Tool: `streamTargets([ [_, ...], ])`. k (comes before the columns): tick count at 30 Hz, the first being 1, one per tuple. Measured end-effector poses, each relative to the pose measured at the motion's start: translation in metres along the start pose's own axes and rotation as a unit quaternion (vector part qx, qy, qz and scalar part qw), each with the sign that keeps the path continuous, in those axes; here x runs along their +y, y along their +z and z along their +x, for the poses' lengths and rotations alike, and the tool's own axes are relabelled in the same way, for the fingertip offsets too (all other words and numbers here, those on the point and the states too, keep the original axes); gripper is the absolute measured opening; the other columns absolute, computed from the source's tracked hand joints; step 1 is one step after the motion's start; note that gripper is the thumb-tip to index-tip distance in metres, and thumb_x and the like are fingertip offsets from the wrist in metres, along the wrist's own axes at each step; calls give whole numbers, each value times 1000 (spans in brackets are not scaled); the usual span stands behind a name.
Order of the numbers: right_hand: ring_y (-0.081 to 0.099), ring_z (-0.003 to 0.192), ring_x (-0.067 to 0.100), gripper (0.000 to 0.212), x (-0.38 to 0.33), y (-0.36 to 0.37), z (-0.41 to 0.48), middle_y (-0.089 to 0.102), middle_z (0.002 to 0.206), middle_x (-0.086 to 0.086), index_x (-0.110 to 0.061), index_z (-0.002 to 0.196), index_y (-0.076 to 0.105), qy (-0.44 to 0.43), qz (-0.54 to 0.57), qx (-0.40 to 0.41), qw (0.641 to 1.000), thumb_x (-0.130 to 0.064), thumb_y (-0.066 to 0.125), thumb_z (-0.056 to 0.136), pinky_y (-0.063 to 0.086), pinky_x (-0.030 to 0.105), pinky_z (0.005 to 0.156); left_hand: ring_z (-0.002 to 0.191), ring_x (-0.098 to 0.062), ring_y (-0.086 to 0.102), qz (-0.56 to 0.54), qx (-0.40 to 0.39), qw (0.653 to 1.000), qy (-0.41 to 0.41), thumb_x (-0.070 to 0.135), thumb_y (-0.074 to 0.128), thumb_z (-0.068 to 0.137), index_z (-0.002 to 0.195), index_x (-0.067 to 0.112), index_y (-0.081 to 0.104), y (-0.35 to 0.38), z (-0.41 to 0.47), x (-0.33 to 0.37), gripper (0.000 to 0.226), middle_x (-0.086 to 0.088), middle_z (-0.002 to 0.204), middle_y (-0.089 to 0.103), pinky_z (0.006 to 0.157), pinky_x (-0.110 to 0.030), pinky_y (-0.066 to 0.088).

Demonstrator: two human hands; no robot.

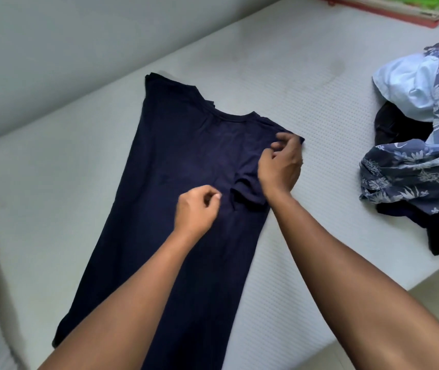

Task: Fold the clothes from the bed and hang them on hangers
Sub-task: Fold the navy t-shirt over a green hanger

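Observation:
A navy blue T-shirt (175,182) lies flat on the white mattress (306,102), collar toward the far side, its right sleeve folded in over the body. My right hand (281,166) pinches the shirt's right shoulder edge with curled fingers. My left hand (197,209) hovers over the middle of the shirt, fingers curled, beside the folded sleeve; whether it pinches any cloth does not show.
A heap of unfolded clothes (421,145) lies at the right of the mattress: a blue floral shirt, a pale blue garment and dark items. A red-edged object (389,9) sits at the far right corner. The grey wall (52,62) runs along the left.

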State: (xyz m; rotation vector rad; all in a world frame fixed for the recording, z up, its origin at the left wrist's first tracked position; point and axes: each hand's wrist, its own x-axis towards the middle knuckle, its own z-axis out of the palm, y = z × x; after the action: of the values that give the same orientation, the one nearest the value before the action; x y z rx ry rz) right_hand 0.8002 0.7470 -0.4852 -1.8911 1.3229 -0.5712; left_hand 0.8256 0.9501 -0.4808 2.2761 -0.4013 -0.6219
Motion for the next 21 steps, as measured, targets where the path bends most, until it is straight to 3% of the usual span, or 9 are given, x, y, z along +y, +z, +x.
streamTargets([
  [3, 64, 93, 19, 29, -8, 25, -40, 66, 95, -11, -24, 107, 64, -64, -38, -118, 990, -13, 59, 80, 44, 26, 85, 85, -16, 66, 77, 80, 990, -86, 24, 65, 95, 100, 23, 74, -46, -15, -56, 11, 6, 92, 69, 80, -37, 56],
  [7, 61, 108, 27, 25, -26, 65, -73, 70, 105, -2, -20, 108, 69, -131, -141, -289, 938, -15, 62, 85, 50, 36, 92, 102, -32, 65, 163, 102, 964, -186, 24, 64, 91, 116, 15, 69, -106, -37, -123, 27, -10, 108, 68, 88, -47, 56],
  [10, 60, 112, 24, 24, -59, 93, -71, 69, 110, -3, -22, 110, 69, -148, -174, -352, 908, -19, 63, 88, 51, 35, 94, 116, -37, 56, 178, 127, 945, -244, 29, 64, 93, 126, 12, 61, -136, -40, -150, 37, -15, 121, 60, 96, -49, 50],
  [13, 65, 103, 20, 19, -93, 115, -62, 69, 105, -6, -24, 108, 70, -129, -158, -361, 910, -21, 65, 89, 54, 35, 91, 114, -35, 61, 93, 104, 951, -278, 42, 64, 97, 126, 11, 61, -153, -19, -156, 43, -12, 123, 64, 87, -37, 48],
  [17, 65, 102, 18, 24, -104, 127, -63, 70, 106, -3, -19, 114, 66, -101, -144, -363, 915, -22, 66, 90, 54, 34, 91, 104, -30, 64, -24, 56, 957, -283, 45, 49, 105, 101, 10, 68, -164, 32, -131, 39, -6, 109, 70, 82, -34, 45],
  [19, 65, 102, 18, 30, -92, 124, -72, 71, 107, 0, -15, 118, 65, -67, -129, -369, 918, -22, 69, 89, 53, 31, 91, 101, -30, 67, -135, 55, 940, -307, 43, 50, 103, 101, 5, 69, -162, 65, -120, 43, -10, 108, 72, 79, -34, 47],
  [21, 66, 104, 15, 32, -75, 117, -83, 70, 110, -2, -16, 118, 66, -50, -98, -365, 924, -23, 73, 88, 51, 27, 92, 102, -30, 71, -248, 52, 908, -334, 47, 61, 93, 114, 4, 69, -157, 94, -114, 48, -13, 116, 73, 80, -34, 54],
])
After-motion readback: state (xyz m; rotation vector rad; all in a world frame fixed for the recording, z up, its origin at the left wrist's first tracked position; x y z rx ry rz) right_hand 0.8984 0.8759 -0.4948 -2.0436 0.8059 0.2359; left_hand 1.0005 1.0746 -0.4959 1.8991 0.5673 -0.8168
